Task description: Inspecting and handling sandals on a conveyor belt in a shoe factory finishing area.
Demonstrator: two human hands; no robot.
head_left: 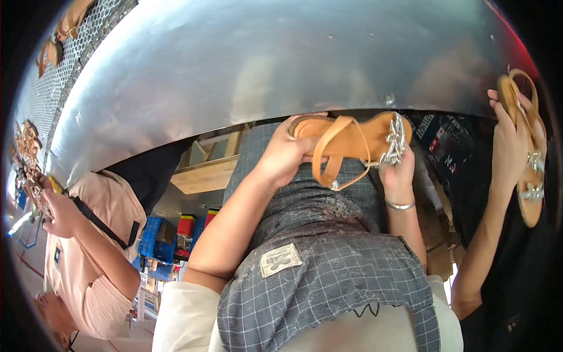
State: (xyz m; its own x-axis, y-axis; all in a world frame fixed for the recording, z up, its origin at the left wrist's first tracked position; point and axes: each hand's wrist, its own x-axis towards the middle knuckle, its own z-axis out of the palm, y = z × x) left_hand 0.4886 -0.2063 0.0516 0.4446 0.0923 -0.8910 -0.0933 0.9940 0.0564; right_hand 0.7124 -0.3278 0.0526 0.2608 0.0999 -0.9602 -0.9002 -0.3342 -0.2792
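A tan sandal with an ankle strap and a band of silvery, sparkling ornaments over the toe lies sideways between my hands, above my lap. My left hand is closed round its heel end, the thumb on the insole. At the toe end my right hand grips the sole from beneath; a silver bangle circles that wrist, and most of its fingers are hidden behind the sandal. The loose strap loop hangs toward me. A grey checked apron covers my body and lap.
A shiny metal worktable curves across just beyond my hands. To the right a co-worker's hand holds similar sandals. Another person in pink works at the left. A mesh belt carries more sandals at far left; blue bins stand below.
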